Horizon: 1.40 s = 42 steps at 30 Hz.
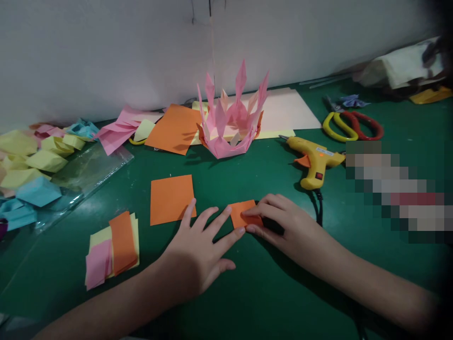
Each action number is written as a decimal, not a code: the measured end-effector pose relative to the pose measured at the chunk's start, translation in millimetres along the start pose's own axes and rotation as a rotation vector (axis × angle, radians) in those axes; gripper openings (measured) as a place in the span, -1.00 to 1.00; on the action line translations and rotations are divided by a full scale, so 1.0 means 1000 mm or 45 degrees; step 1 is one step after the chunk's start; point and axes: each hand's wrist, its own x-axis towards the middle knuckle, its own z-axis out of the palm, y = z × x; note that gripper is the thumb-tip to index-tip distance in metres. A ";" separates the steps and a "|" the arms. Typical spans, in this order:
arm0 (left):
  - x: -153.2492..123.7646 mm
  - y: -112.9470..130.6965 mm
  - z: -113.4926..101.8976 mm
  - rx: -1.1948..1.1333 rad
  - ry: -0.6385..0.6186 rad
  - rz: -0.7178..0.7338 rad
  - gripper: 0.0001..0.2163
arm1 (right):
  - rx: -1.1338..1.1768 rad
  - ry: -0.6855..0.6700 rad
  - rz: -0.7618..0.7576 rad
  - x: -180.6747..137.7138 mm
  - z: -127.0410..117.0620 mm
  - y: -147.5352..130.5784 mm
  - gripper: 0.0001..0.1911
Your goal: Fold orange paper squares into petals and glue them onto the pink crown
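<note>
A small orange square of paper (238,213) lies on the green tabletop, its right part under the fingers of my right hand (288,222). My right thumb is at its near edge and the fingertips are on top, so the hand is closed on it. My left hand (193,250) is open, fingers spread, with two fingertips at the paper's left and near edges. Another left fingertip reaches the lower right corner of a larger orange sheet (171,200). Left of my left forearm lies a stack of orange, pink and yellow paper pieces (123,243).
A pink folded-paper crown (230,148) stands at the back, by loose sheets (290,108). To the right are a yellow glue gun (313,158) with a black cord and red-and-yellow scissors (354,126). Folded paper pieces (46,160) and a clear plastic bag (106,165) lie left.
</note>
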 end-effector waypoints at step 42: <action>0.010 -0.003 0.012 -0.247 0.496 -0.080 -0.91 | -0.103 0.105 -0.377 -0.009 -0.003 -0.003 -0.76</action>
